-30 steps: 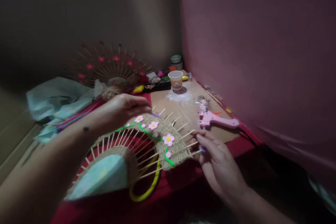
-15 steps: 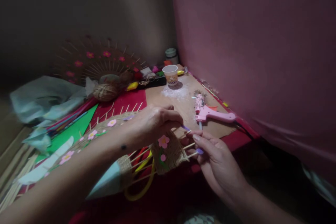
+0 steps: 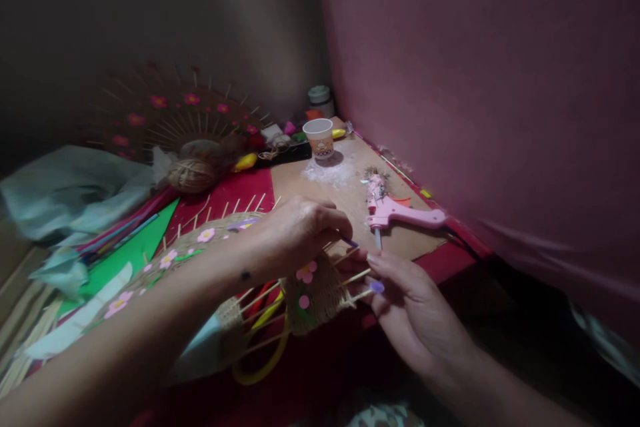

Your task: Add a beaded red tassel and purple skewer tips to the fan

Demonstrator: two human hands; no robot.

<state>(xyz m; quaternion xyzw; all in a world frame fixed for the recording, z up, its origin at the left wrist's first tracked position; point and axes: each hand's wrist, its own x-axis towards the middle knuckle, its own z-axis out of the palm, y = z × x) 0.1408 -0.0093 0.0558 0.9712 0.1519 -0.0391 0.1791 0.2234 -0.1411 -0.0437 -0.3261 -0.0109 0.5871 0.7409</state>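
Note:
A fan woven of twine over thin wooden sticks (image 3: 325, 297) reaches across the table's front edge, decorated with pink flowers and green leaves. My left hand (image 3: 313, 227) is above its right end, thumb and fingers pinched on a small purple piece (image 3: 351, 242) by a stick tip. From the right, my right hand (image 3: 415, 307) grips the bare stick ends, its thumb near one tip and its other fingers partly hidden behind the sticks. Another purple piece (image 3: 377, 287) sits on the tip of the lowest stick. My left forearm covers much of the fan's middle.
Beyond my right hand lies a pink glue gun (image 3: 400, 212) on brown cardboard (image 3: 345, 203). A paper cup (image 3: 319, 140) stands behind it. At back left are a twine ball (image 3: 191, 175), a plastic bag (image 3: 75, 187) and a larger flowered fan (image 3: 180, 113). Pink cloth (image 3: 475, 93) hangs right.
The view has shifted slightly, so most things appear a little further left. My left fingers have moved slightly with the purple piece at the stick tip. My right hand keeps its grip.

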